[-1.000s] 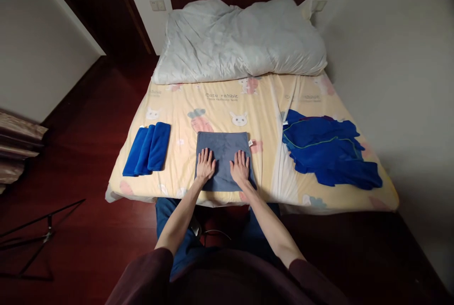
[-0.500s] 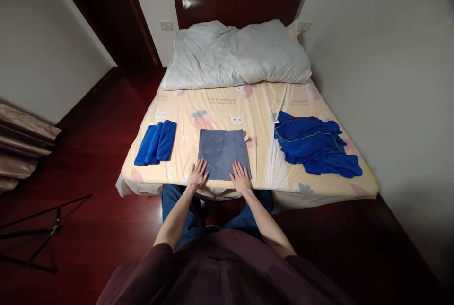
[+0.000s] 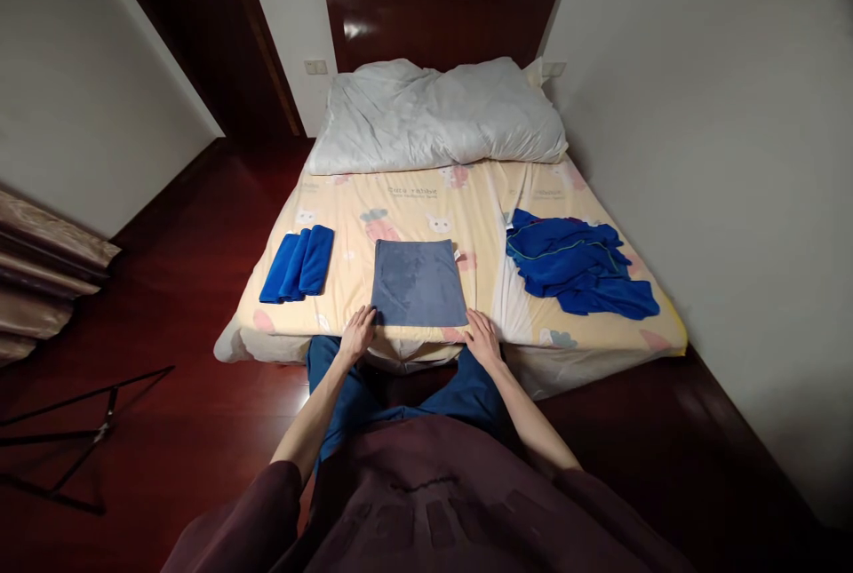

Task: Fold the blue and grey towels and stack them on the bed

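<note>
The gray cloth [image 3: 419, 284] lies spread flat on the bed [image 3: 350, 275], close to the bed's near edge, its surface marked with darker patches and a small white tag [image 3: 457, 257] sticking out from its right edge. The person's two hands are well apart: the left hand [image 3: 360, 331] is at the cloth's near left corner and the right hand [image 3: 483, 338] at its near right corner, fingers reaching forward. Whether the fingers pinch the fabric or only rest against it, I cannot tell. Left of the cloth, three neat blue bundles [image 3: 297, 264] sit side by side; right of it lies a rumpled blue pile [image 3: 579, 262]; beyond it, a pale quilt [image 3: 440, 115] is heaped toward the headboard [image 3: 443, 22]. The step in hand looks like setting the near edge of the cloth straight or taking hold of it by its two corners; which of these, the view does not settle. Either way, the next move seems to call for a sure grip on both near corners and an even, matched motion of the hands, so that the cloth stays square and does not wrinkle.
</note>
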`<state>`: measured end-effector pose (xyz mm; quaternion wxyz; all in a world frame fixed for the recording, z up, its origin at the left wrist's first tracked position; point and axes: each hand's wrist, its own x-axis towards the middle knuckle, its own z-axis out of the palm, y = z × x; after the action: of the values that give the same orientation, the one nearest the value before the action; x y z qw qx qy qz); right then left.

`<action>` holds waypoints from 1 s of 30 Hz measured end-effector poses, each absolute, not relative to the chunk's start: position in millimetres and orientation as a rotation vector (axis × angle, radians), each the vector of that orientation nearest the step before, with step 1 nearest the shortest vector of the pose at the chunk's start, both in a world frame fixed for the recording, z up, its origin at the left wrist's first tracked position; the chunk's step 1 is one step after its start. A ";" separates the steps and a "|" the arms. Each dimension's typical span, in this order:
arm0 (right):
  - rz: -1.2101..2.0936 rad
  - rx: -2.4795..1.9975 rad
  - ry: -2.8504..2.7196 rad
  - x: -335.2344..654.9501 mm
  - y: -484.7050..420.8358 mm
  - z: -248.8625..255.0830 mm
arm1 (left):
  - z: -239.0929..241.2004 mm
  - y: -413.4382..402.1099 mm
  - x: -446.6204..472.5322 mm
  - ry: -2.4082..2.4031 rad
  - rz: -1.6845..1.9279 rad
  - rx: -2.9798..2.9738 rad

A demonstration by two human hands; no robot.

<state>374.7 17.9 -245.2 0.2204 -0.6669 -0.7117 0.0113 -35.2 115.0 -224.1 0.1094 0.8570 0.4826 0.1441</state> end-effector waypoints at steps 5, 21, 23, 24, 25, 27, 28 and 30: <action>0.083 -1.823 -2.118 353.6 46.3 -238.3 | -222.1 136.0 -10.0 1.311 0.260 2.560; 0.207 -1.896 -2.022 352.3 40.8 -230.6 | -204.9 127.3 -20.5 1.312 0.112 2.583; 0.252 -1.825 -1.996 353.8 23.7 -234.8 | -208.2 116.3 -31.2 1.272 0.179 2.540; 0.283 -1.794 -1.964 353.8 16.8 -237.1 | -210.3 111.9 -35.0 1.273 0.233 2.496; 0.315 -1.772 -1.915 353.6 11.7 -239.4 | -212.3 108.6 -37.5 1.293 0.299 2.438; 0.362 -1.749 -1.767 353.1 7.2 -243.3 | -215.1 106.2 -39.0 1.363 0.436 2.306; 0.378 -1.746 -1.686 353.2 7.5 -244.9 | -215.7 106.7 -38.6 1.392 0.492 2.246; 0.404 -1.743 -1.560 354.6 11.5 -247.6 | -215.3 109.8 -36.9 1.418 0.564 2.158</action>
<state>354.6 11.5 -247.6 0.3746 -0.6807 -0.6094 0.1579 -36.9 109.8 -215.3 0.2466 0.7913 0.5199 0.2066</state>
